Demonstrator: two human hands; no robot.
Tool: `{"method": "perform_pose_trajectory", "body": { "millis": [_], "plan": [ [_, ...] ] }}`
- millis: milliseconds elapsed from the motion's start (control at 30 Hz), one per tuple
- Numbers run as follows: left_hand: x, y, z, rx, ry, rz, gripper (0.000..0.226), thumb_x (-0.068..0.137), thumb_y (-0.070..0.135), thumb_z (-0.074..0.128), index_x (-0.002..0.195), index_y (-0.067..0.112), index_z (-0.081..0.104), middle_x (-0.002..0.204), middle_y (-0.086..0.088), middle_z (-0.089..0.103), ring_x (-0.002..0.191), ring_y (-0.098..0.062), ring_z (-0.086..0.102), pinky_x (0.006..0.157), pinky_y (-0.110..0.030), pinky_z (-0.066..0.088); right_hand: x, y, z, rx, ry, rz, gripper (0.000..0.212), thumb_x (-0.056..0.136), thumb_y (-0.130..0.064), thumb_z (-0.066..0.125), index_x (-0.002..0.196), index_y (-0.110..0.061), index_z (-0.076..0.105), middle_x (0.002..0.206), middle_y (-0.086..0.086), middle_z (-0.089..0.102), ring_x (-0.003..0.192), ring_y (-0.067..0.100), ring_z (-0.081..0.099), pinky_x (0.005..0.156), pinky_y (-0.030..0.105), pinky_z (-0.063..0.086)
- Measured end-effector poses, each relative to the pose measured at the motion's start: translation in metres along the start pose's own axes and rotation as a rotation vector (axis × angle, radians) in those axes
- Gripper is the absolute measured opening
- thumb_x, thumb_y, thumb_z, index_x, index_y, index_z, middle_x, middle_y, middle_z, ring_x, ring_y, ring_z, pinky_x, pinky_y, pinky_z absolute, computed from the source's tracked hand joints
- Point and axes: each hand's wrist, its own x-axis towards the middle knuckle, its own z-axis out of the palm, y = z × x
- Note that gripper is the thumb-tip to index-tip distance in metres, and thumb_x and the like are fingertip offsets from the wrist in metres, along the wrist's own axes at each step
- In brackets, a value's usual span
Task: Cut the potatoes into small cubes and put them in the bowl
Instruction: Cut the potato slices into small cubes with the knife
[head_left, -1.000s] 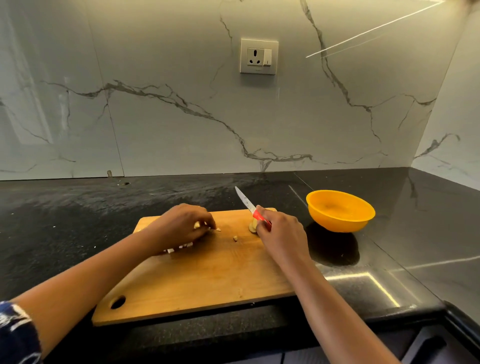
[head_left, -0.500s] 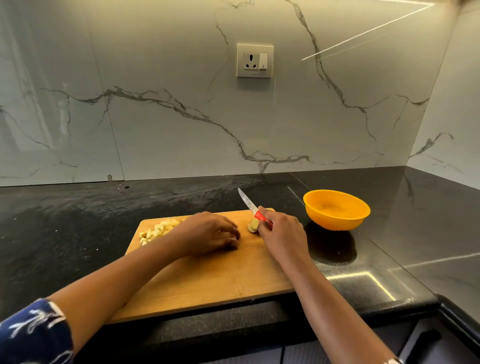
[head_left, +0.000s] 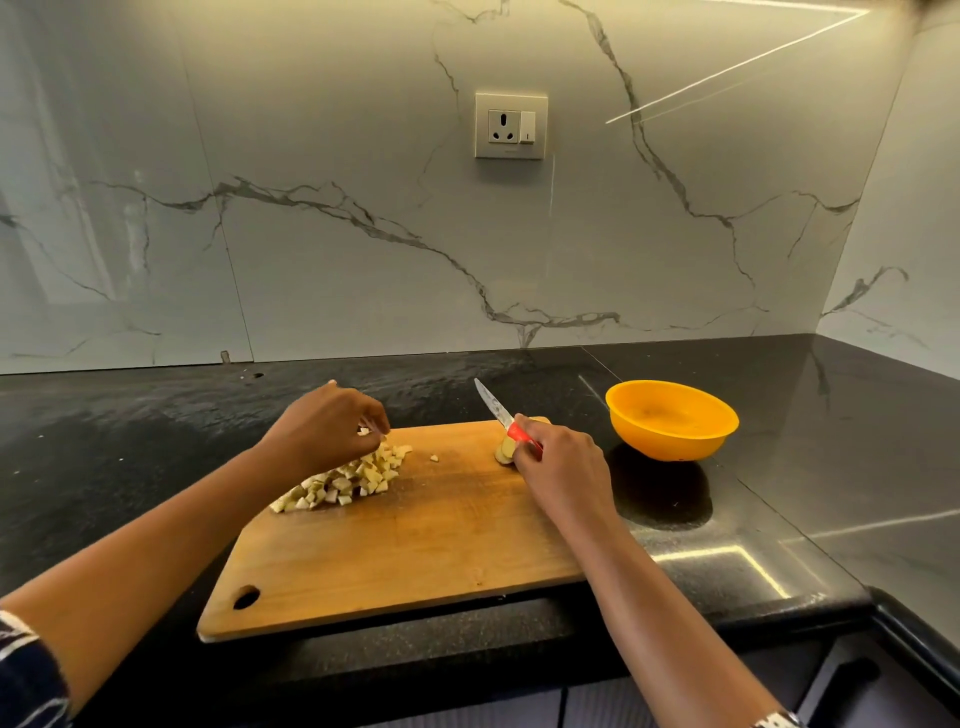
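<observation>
- Sleeve (head_left: 21, 670): dark blue with a white pattern, bottom left corner, on the left arm.
- Counter (head_left: 130, 441): black, glossy, runs across the whole view. Marble-look wall (head_left: 311, 156) behind it.
- Cutting board (head_left: 405, 545): wood, lies flat on the counter. Near edge is at the counter's front edge, hang hole at its near left corner.
- Left hand (head_left: 324, 426): raised just over the far end of the cube pile. Fingers curled down, tips bunched together. One pale cube shows at the fingertips and looks pinched.
- Potato cubes (head_left: 343, 480): loose pile on the left half of the board, running from its left edge toward the far middle. Not in the bowl.
- Stray cube (head_left: 434, 458): alone on the board, right of the pile and apart from it.
- Socket (head_left: 510, 126): on the wall, above the board's far edge.
- Knife (head_left: 501, 413): red handle, short blade. Blade angled up and away to the left, off the board, tip over the counter.
- Potato chunk (head_left: 503, 451): uncut piece on the board near its far right corner, just below the knife handle and right up against the right hand's fingers. Can't tell if they touch.
- Right hand (head_left: 563, 470): fingers wrapped tight round the knife handle, wrist over the board's right edge.
- Bowl (head_left: 672, 421): orange, upright on the counter, right of the board, near it but not touching.
</observation>
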Motion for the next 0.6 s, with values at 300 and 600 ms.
{"method": "perform_pose_trajectory", "body": {
  "millis": [300,600],
  "plan": [
    [0.014,0.032,0.015,0.296,-0.342,0.369,0.035,0.099,0.029,0.043,0.134,0.031,0.05,0.137,0.017,0.05,0.128,-0.002,0.044,0.117,-0.036,0.008,0.001,0.003,0.001,0.01,0.009,0.029,0.043,0.095,-0.033,0.053,0.137,-0.026,0.048,0.118,-0.001,0.066,0.102,0.013,0.061,0.08,0.024,0.047],
    [0.004,-0.002,-0.006,0.123,-0.124,0.289,0.03,0.093,0.023,0.055,0.123,0.027,0.06,0.125,0.011,0.061,0.113,-0.005,0.056,0.118,-0.037,0.019,0.002,0.003,0.0,0.013,0.021,0.019,0.043,0.095,-0.032,0.054,0.137,-0.025,0.048,0.124,-0.001,0.063,0.107,0.013,0.06,0.086,0.025,0.047]
  ]
}}
